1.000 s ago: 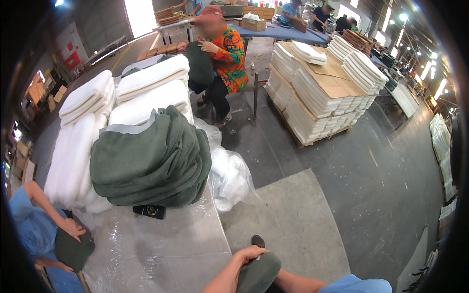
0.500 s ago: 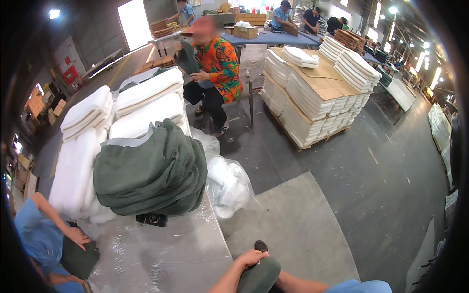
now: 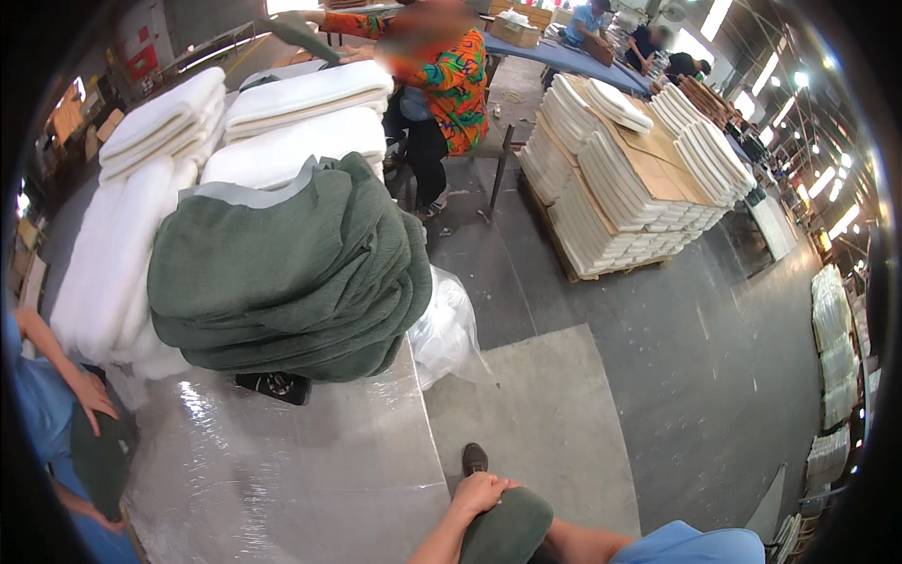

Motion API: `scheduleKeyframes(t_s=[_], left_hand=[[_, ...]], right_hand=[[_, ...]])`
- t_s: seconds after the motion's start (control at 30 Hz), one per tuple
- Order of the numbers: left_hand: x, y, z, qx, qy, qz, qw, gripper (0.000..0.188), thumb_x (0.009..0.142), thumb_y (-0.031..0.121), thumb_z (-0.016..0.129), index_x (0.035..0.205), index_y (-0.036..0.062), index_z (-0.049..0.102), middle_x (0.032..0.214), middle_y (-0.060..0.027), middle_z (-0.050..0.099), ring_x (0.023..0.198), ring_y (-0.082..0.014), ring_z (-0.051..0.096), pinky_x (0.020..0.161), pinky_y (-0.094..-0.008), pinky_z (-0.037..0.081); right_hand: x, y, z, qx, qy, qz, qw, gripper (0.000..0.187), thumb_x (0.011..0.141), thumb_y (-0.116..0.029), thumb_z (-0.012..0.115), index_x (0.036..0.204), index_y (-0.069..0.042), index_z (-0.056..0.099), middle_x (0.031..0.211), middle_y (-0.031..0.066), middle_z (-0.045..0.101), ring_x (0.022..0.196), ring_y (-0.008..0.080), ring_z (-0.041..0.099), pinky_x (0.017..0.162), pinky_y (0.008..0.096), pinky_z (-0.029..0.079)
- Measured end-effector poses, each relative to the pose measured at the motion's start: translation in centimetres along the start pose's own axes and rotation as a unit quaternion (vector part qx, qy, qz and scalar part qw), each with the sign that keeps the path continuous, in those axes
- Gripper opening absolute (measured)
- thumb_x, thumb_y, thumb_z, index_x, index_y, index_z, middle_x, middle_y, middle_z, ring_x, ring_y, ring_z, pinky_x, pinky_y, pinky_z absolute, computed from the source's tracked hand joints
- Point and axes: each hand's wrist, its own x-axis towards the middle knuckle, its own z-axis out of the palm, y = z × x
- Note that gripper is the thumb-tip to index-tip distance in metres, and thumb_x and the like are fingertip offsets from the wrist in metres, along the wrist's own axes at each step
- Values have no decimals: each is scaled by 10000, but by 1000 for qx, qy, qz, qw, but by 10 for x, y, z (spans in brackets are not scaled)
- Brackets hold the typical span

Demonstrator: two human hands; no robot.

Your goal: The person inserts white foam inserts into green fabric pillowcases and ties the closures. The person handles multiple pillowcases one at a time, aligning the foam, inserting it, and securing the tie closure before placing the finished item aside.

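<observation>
Low in the view, my left hand (image 3: 484, 491) is closed over the top edge of a dark green fabric cover (image 3: 509, 526), fingers curled together. My right forearm (image 3: 587, 543) comes in from the lower right and reaches behind or into the same cover; the right hand itself is hidden. Ahead and to the left, a tall heap of matching green covers (image 3: 282, 273) lies on a plastic-wrapped table (image 3: 310, 451). A black object (image 3: 274, 386), perhaps a phone, sticks out from under the heap.
Folded white padding (image 3: 113, 254) is stacked behind and left of the heap. A co-worker (image 3: 460, 85) in a patterned shirt sits beyond; another co-worker (image 3: 56, 404) holds green fabric at left. A clear plastic bag (image 3: 446, 324) hangs by the table. A white pad pallet (image 3: 629, 179) stands right.
The view has tilted down, so the table and heap appear higher and nearer. The patterned-shirt co-worker has swung a green cover out leftward over the padding. My left hand keeps its hold.
</observation>
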Motion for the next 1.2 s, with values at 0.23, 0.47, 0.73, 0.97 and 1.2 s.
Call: scheduleKeyframes(t_s=[0.23, 0.47, 0.73, 0.97, 1.2], left_hand=[[-8, 7, 9, 27, -6, 13, 1000, 459, 987, 386, 540, 1100, 31, 809, 1142, -251, 762, 1103, -438, 724, 974, -518, 557], [-10, 14, -1, 68, 37, -28, 997, 472, 977, 391, 565, 1082, -6, 800, 1153, -276, 749, 1125, -450, 711, 974, -528, 556], [0, 0, -17, 83, 67, 22, 994, 496, 999, 482, 573, 908, 45, 789, 943, -231, 765, 929, -421, 744, 843, -523, 560], [-5, 1, 1, -3, 97, 5, 995, 415, 996, 373, 583, 913, 18, 782, 939, -252, 752, 932, -453, 726, 867, -534, 556], [-5, 10, -1, -48, 79, -30, 995, 410, 988, 337, 566, 966, -7, 788, 1006, -271, 752, 987, -464, 724, 918, -542, 549]], right_hand=[[7, -1, 7, -10, 9, -9, 1000, 322, 1088, -364, 630, 932, -84, 662, 739, -13, 593, 647, 124, 569, 605, 338, 470], [1, -4, 17, -21, -37, -19, 999, 323, 1087, -368, 633, 928, -88, 656, 731, -20, 579, 638, 120, 556, 596, 333, 462], [3, 9, 7, -56, -71, -60, 994, 325, 1086, -372, 636, 923, -92, 650, 722, -28, 564, 628, 114, 541, 587, 328, 453], [29, 3, 10, -82, -49, -84, 992, 326, 1086, -376, 639, 918, -96, 644, 714, -35, 551, 619, 110, 528, 579, 323, 445], [44, 4, 23, -102, -55, -100, 988, 328, 1085, -380, 642, 914, -99, 638, 706, -43, 538, 610, 105, 515, 571, 318, 437]])
